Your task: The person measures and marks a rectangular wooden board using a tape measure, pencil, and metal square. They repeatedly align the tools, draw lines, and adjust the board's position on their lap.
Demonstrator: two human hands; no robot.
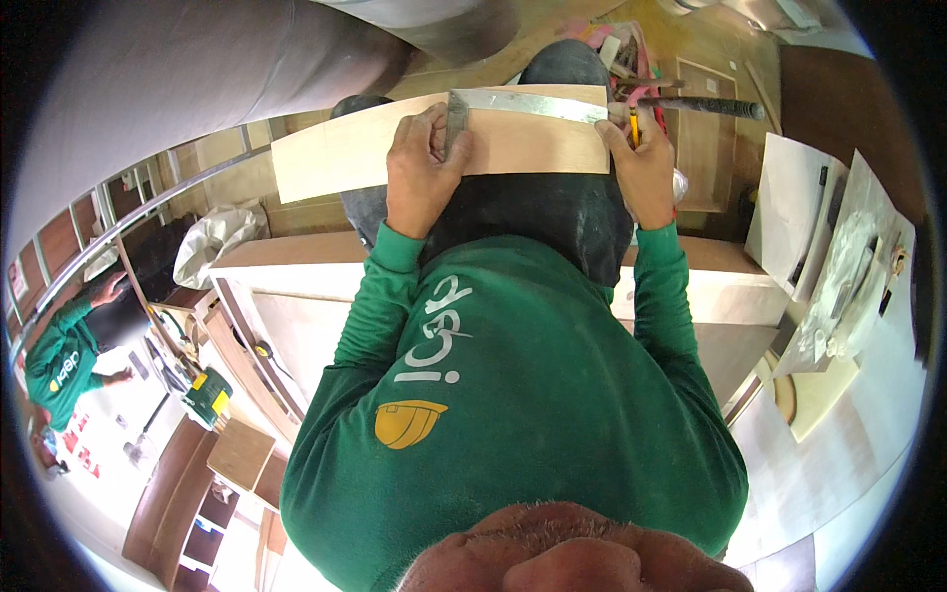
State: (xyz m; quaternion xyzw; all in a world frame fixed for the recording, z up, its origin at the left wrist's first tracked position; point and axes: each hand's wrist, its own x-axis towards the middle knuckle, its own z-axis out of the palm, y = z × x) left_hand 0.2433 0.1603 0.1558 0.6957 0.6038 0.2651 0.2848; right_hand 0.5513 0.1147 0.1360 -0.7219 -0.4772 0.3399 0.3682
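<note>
Across my lap lies a pale wooden board (335, 158), its long side running left to right. A metal try square (538, 105) rests on it, the blade stretching along the board toward its right end. My left hand (424, 168) is closed around the square's stock, thumb on the near side. At the board's right end my right hand (646, 173) pinches a yellow pencil (634, 124) upright, with its thumb by the blade's tip. Some fingers of both hands are hidden.
Just beyond my right hand juts a dark-gripped tool handle (705, 105), beside a pink bag (646, 64) of tools. A white sack (222, 242) sits left, near a metal rail (168, 197). Another person (64, 355) in green is far left. White panels (789, 207) stand right.
</note>
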